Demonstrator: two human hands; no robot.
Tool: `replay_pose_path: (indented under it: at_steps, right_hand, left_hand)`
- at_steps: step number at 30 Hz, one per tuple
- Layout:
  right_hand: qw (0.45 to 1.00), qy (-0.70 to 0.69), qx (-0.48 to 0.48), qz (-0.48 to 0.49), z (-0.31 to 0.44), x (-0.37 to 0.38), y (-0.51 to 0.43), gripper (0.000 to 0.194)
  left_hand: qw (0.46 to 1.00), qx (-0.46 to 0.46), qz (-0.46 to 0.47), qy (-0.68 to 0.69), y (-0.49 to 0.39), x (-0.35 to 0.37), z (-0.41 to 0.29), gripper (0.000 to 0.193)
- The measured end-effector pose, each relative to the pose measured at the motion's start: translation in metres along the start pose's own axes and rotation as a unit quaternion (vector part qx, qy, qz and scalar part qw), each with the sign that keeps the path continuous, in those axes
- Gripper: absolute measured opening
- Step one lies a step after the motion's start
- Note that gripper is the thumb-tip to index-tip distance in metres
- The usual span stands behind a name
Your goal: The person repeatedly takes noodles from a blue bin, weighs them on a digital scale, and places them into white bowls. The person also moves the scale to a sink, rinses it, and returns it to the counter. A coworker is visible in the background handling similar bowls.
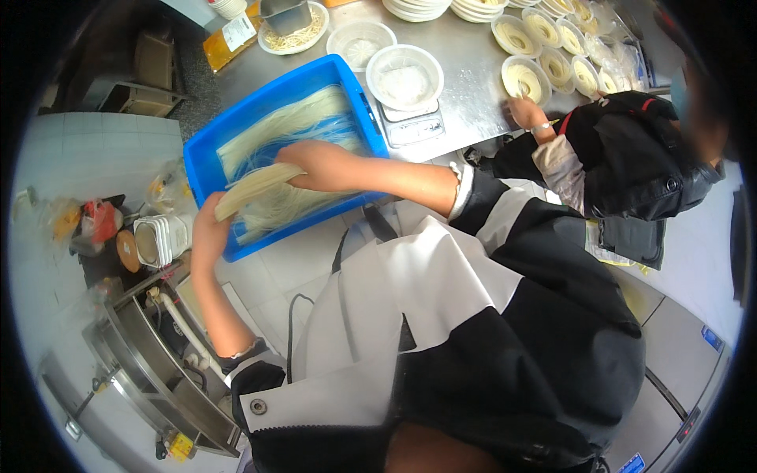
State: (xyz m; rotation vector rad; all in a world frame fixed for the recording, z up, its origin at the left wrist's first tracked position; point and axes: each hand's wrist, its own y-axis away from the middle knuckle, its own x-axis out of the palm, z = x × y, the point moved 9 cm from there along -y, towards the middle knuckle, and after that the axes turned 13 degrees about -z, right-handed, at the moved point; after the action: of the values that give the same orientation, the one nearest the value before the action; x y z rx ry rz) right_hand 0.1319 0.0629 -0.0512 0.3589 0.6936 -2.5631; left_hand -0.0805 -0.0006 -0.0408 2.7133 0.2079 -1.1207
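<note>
Between my two hands stretches a bundle of pale dried noodles (260, 188), held over a blue plastic tub (284, 243). My left hand (211, 227) grips the cut end of the bundle at the tub's near left side. Closed around its other end is my right hand (316, 165), above the middle of the tub. More long noodles (290, 121) lie inside the tub along the far wall, and another layer (278, 216) along the near wall. My right hand hides part of what lies beneath it.
A plastic bowl (404, 77) sits on a digital scale (416, 129) right of the tub, beside another bowl (361, 44). At right, a co-worker's hand (525, 112) touches one of several bowls of coiled noodles (523, 83). A steel sink (159, 366) stands at lower left.
</note>
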Motion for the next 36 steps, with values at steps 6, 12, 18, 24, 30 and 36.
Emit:
replay_pose_path:
  at_steps: [6,12,18,24,30,36]
  right_hand:
    - [0.949,0.044,0.135,0.283,-0.022,0.043,0.054,0.032]
    - [0.988,0.009,0.092,0.121,-0.028,0.025,0.018,0.033]
    - [0.962,0.018,0.118,0.244,-0.024,0.037,0.042,0.029]
    - [0.97,-0.046,0.147,0.187,-0.015,0.017,0.006,0.028]
    - [0.956,-0.066,0.2,0.206,-0.031,0.02,0.016,0.032]
    - [0.94,-0.116,0.237,0.216,-0.047,0.016,0.017,0.031]
  left_hand:
    - [0.963,-0.036,0.218,-0.152,0.031,0.052,0.028,0.023]
    - [0.995,-0.05,0.014,-0.083,0.009,0.013,0.032,0.025]
    - [0.986,-0.012,0.019,-0.164,0.017,0.034,0.031,0.027]
    - [0.94,-0.02,-0.339,0.018,-0.011,-0.01,0.023,0.019]
    - [0.818,-0.091,-0.442,0.357,-0.043,-0.011,0.021,0.021]
    - [0.694,-0.129,-0.337,0.623,-0.079,0.022,-0.04,0.02]
